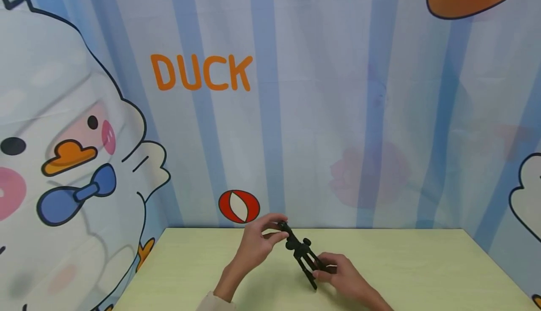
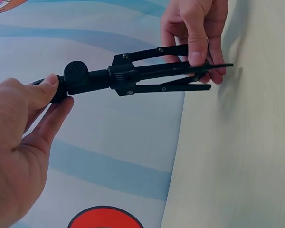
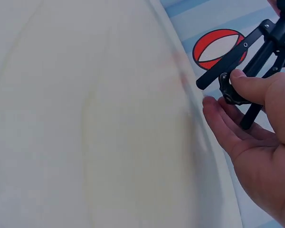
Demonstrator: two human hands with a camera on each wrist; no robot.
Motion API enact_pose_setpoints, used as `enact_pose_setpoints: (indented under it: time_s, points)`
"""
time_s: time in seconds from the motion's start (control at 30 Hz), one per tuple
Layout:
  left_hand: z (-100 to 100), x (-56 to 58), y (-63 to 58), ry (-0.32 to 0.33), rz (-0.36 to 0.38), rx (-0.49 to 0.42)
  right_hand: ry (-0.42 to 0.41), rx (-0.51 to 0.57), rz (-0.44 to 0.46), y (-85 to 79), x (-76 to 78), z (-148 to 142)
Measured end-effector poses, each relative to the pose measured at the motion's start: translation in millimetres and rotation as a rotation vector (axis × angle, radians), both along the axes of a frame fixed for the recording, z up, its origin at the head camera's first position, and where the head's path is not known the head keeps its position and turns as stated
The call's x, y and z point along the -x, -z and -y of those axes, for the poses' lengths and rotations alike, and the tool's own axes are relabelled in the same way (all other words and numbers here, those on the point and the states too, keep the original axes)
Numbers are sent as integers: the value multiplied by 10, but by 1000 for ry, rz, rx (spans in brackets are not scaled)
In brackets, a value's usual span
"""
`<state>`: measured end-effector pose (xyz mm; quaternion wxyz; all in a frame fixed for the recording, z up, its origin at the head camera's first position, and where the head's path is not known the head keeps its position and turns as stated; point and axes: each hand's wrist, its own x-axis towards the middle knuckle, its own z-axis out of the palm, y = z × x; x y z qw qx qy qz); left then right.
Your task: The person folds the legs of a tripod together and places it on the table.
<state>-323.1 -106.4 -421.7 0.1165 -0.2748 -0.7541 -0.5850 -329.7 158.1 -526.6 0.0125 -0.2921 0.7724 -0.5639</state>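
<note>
A small black tripod (image 1: 302,250) is held tilted above the table between both hands, its head up to the left and its legs down to the right. The left hand (image 1: 258,243) pinches the head end between thumb and fingers, beside a round knob (image 2: 76,74). At the other end, the right hand (image 1: 344,276) grips the leg end, with the thumb on the leg braces in the right wrist view. The legs (image 3: 226,64) are only slightly spread there. Part of the tripod's head is hidden behind the left thumb and fingers.
Beneath the hands lies a pale yellow table (image 1: 190,264). A blue-and-white striped curtain (image 1: 321,113) hangs along its back edge, printed with a duck (image 1: 63,137), orange lettering (image 1: 202,73) and a red-and-white ball (image 1: 239,206).
</note>
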Motion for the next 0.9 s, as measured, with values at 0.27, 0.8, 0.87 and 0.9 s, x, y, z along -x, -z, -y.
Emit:
enact_pose_setpoints:
  time_s: [0.27, 0.8, 0.87, 0.9]
  points:
    - [86, -6, 21, -11, 32, -35, 97, 81, 160, -103, -30, -75]
    - [225, 46, 310, -54, 93, -9, 375, 36, 156, -296, -71, -227]
    - [239, 49, 340, -58, 113, -1, 386, 25, 151, -312, -78, -230]
    - [248, 49, 355, -58, 127, 5, 391, 23, 148, -320, -80, -229]
